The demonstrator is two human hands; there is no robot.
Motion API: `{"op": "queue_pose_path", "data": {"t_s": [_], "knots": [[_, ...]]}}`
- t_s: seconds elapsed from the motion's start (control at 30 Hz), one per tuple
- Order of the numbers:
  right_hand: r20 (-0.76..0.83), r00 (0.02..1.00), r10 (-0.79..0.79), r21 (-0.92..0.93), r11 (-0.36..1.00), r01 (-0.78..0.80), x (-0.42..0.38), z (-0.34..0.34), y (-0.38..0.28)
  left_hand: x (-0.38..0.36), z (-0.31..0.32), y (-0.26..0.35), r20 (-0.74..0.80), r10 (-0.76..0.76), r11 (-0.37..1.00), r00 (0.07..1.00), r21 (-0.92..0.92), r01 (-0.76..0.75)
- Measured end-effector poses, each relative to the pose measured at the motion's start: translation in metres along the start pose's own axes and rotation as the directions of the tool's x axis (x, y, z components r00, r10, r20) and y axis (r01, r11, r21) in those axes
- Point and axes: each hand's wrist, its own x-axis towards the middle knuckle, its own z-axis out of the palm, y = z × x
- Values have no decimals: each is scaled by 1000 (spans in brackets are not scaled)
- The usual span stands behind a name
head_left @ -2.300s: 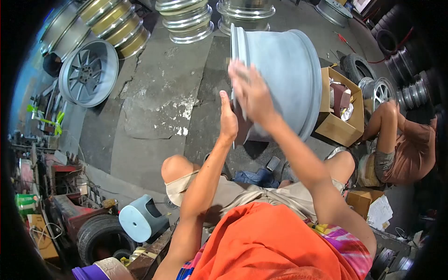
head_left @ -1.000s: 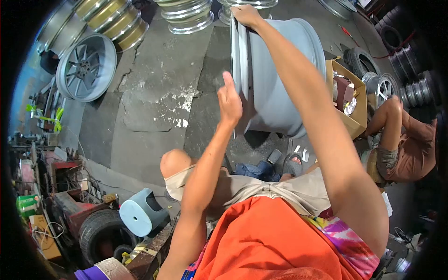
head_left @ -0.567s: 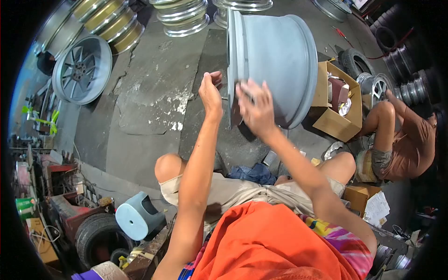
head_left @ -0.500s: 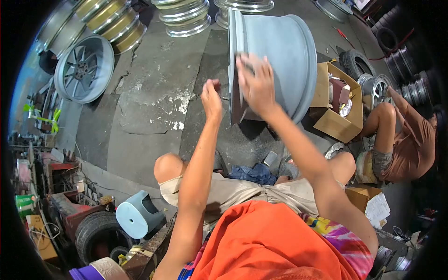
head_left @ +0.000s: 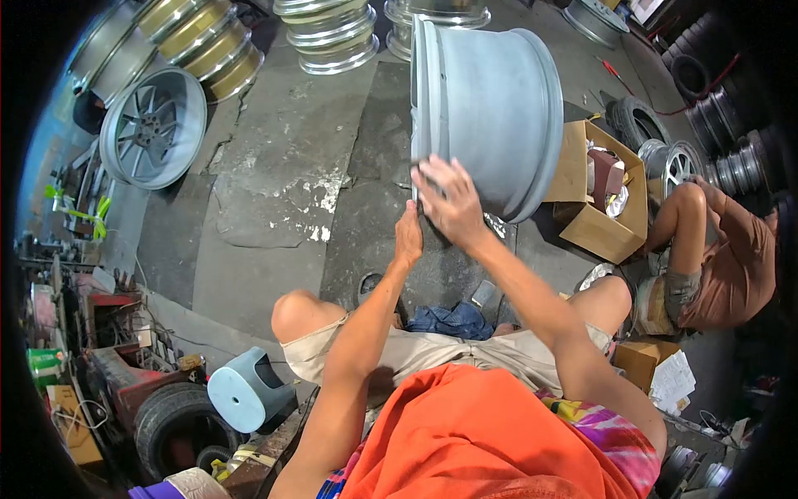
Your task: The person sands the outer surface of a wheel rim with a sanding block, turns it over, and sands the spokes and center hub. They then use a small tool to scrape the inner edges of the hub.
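The grey wheel rim (head_left: 490, 108) stands on edge on the concrete floor (head_left: 274, 191). Right hand (head_left: 449, 200) spread flat against its lower lip, left hand (head_left: 408, 235) closed beside it, contents unclear. Balanced so, it might roll or topple toward the cardboard box (head_left: 594, 220).

- 1 view only, from a camera worn on the person's head.
- It looks forward and steeply down, past an orange shirt (head_left: 490, 432) and bent knees to the concrete floor (head_left: 274, 150).
- The lens is a wide fisheye: dark corners, curved edges.
- Both hands sit close, near frame centre, at the grey wheel rim (head_left: 490, 108).
- A second person (head_left: 731, 258) shows at the right edge.
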Motion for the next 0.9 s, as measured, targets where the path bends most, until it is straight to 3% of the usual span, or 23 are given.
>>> {"op": "queue_pose_path", "data": {"t_s": [0.07, 0.27, 0.3, 0.37, 0.4, 0.47, 0.5, 0.6, 0.67, 0.83, 0.9], "knots": [[-85, 995, -60, -45, 997, 56, 61, -9, 24, -5, -8, 5, 104, -56, 997, 993, 64, 50], [-52, 938, 341, 183, 927, -327, 231, 36, 143, -10, -9, 14, 48, 306, 950, 951, 46, -309], [-59, 937, 344, 188, 926, -328, 234, 45, 149, -9, -9, 21, -1, 399, 917, 917, 8, -399], [-191, 888, 418, 186, 904, -385, 227, 62, 153, -3, -16, 17, 41, 370, 927, 928, 47, -371], [-174, 882, 438, 112, 898, -425, 211, 48, 129, -6, -16, 14, 80, 332, 938, 940, 77, -338], [-313, 895, 317, 192, 944, -267, 149, 27, 68, -7, -13, 16, 79, 319, 943, 944, 77, -325], [-332, 914, 232, 105, 972, -209, 107, 16, 39, -8, -13, 17, 76, 301, 947, 950, 93, -308], [-71, 982, 175, -33, 984, -177, -7, -5, -11, -17, -13, 29, 113, 241, 967, 964, 50, -248], [-58, 994, 88, -69, 993, -92, -2, -17, -1, -32, -16, 36, 111, 143, 986, 983, 64, -151], [-189, 960, 208, 59, 978, -201, 138, -9, 73, -37, -14, 35, 28, 168, 980, 985, 105, -170], [82, 925, 372, 10, 927, -374, 181, -7, 105, -36, -18, 53, -23, 189, 973, 982, 136, -185]]}}
